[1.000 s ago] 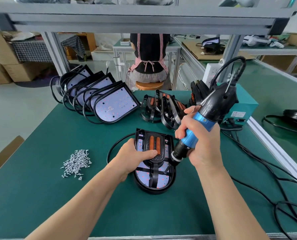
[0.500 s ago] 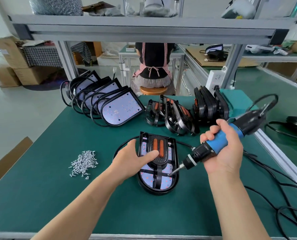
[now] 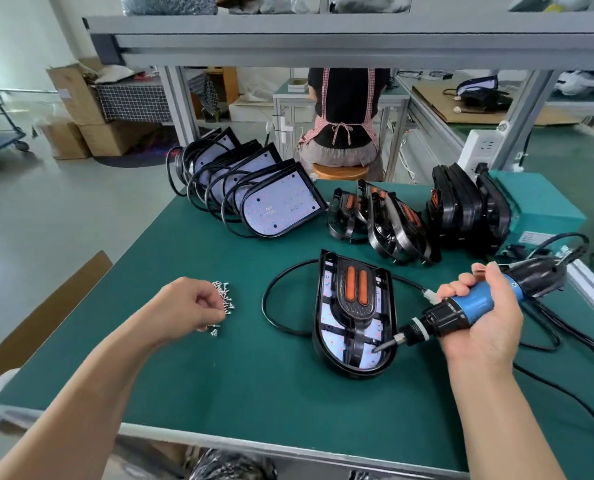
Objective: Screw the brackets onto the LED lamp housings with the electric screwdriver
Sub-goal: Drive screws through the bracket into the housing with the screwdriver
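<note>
Fingers of left hand (image 3: 188,304) pinch small silver screws (image 3: 224,294); right hand (image 3: 486,329) grips blue-black electric screwdriver (image 3: 475,301) over black lamp housing (image 3: 354,371).

Matt green surface (image 3: 254,382), smooth mat covering. Small bright metal screws (image 3: 225,295), shiny. Black plastic lamp housing (image 3: 354,372), glossy rim. Black plastic bracket (image 3: 354,308), finely textured, with matt orange inserts. Blue-and-black plastic electric screwdriver (image 3: 475,304), satin grip, metal bit. Far left, brown cardboard boxes (image 3: 80,98), dull.
</note>
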